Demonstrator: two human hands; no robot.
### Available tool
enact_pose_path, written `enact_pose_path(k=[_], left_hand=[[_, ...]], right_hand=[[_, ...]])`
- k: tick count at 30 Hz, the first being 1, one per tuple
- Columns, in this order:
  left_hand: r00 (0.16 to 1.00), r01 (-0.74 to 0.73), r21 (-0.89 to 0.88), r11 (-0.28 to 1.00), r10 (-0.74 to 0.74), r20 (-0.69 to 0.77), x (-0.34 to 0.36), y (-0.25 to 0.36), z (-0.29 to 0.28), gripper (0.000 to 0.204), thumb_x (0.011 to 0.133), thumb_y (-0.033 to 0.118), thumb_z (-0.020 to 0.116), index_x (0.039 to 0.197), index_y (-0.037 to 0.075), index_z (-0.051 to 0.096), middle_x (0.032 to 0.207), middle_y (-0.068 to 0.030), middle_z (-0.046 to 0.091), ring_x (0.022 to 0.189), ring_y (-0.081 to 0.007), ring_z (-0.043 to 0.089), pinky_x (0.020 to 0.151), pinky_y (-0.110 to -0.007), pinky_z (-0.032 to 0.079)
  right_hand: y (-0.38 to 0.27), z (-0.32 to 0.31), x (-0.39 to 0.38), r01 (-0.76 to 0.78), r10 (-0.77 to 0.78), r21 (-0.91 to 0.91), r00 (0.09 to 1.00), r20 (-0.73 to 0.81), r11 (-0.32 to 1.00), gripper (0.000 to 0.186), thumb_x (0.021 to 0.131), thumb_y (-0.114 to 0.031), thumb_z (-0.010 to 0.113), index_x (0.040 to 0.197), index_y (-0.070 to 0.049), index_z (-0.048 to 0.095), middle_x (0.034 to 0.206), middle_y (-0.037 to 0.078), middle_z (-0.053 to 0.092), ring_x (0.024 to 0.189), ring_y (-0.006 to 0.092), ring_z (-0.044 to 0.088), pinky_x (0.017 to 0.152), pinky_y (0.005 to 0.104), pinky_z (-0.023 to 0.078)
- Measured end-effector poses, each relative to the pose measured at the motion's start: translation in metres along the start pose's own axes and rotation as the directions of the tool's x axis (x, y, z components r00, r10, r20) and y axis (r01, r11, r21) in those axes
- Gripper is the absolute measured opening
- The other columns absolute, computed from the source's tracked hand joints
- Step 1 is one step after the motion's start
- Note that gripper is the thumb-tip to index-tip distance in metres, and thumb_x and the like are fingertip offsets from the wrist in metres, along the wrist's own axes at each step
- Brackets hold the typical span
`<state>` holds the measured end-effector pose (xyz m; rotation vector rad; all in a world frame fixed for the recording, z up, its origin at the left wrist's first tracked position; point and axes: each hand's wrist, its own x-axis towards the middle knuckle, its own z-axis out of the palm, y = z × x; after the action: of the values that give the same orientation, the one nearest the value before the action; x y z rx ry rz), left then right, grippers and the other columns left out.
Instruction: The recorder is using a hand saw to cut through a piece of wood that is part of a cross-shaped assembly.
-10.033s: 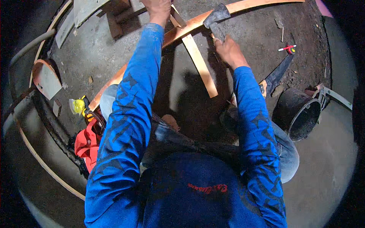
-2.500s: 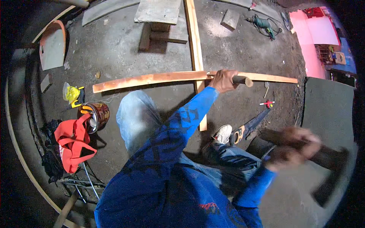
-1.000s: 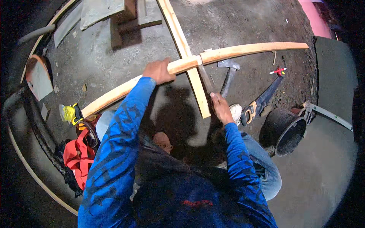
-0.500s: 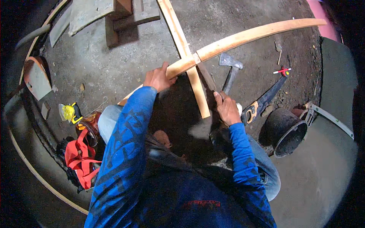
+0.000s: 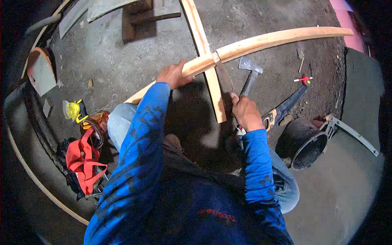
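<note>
Knees: bent wide apart; the ground (image 5: 210, 139) between them gives the forearms room, while a black bucket (image 5: 297, 132) hems in the right side and a red bag (image 5: 81, 161) the left.
Right hand: the person's right hand (image 5: 247, 114) reaches forward, back upward, closed around the near end of a flat brown strip (image 5: 224, 77); what tool that is, I can't tell.
Left hand: the left hand (image 5: 173, 75) stretches out straighter, fingers wrapped over the crosswise board (image 5: 253, 45), left of the joint.
Boards: the crosswise one lies over the long board (image 5: 197, 30); the strip's far end meets a pale cut at their crossing. The long board's near end stops just left of the right hand.
Right-hand margin: a hatchet (image 5: 252, 75) lies just beyond the strip, and the handsaw (image 5: 290, 102) sits past the knuckles, so sideways room is tight.
Change: ten seconds ago the right hand was gripping the hatchet; now it lies on the floor.
Far edge: the crosswise board's right tip reaches toward a pink surface (image 5: 345, 20).
</note>
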<state>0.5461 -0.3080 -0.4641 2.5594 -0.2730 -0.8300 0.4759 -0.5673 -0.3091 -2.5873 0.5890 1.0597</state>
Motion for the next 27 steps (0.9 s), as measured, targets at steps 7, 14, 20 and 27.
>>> enact_pose_path(k=[7,14,20,27], left_hand=[[0.999,0.042,-0.033,0.999,-0.041,0.034,0.001,0.001,0.002,0.068,0.083,0.056,0.077,0.131,0.015,0.051,0.109,-0.0249,0.073,0.105,-0.0470,0.068,0.090,-0.055,0.055],[0.998,0.037,-0.095,0.995,-0.032,0.054,0.006,0.003,0.002,0.059,0.079,0.050,0.079,0.118,0.009,0.061,0.106,-0.0253,0.073,0.103,-0.0462,0.069,0.090,-0.054,0.054],[0.999,-0.010,-0.111,0.994,0.015,0.044,0.006,0.002,0.005,0.048,0.078,0.039,0.082,0.110,0.008,0.064,0.101,-0.0230,0.074,0.096,-0.0457,0.070,0.083,-0.055,0.056],[0.988,-0.104,-0.052,0.993,0.097,-0.121,-0.002,-0.002,0.017,0.052,0.078,0.040,0.082,0.109,0.007,0.057,0.098,-0.0250,0.073,0.091,-0.0450,0.072,0.079,-0.055,0.057]], right_hand=[[0.011,0.013,0.003,-0.018,0.018,-0.014,0.999,-0.035,1.000,0.057,0.102,-0.049,0.052,0.117,0.004,0.066,0.102,0.035,0.070,0.103,0.0532,0.066,0.093,0.0573,0.051],[0.065,0.071,0.040,0.185,-0.161,0.091,0.961,-0.226,0.979,0.052,0.098,-0.046,0.064,0.120,0.001,0.066,0.095,0.032,0.071,0.090,0.0504,0.069,0.080,0.0572,0.054],[0.107,0.110,0.092,0.336,-0.309,0.112,0.929,-0.205,0.935,0.038,0.095,-0.033,0.069,0.121,-0.005,0.063,0.091,0.028,0.072,0.085,0.0494,0.069,0.075,0.0581,0.053],[0.090,0.097,0.063,0.311,-0.260,0.232,0.939,-0.225,0.922,0.036,0.091,-0.018,0.069,0.126,-0.007,0.065,0.099,0.027,0.071,0.093,0.0499,0.067,0.080,0.0566,0.053]])
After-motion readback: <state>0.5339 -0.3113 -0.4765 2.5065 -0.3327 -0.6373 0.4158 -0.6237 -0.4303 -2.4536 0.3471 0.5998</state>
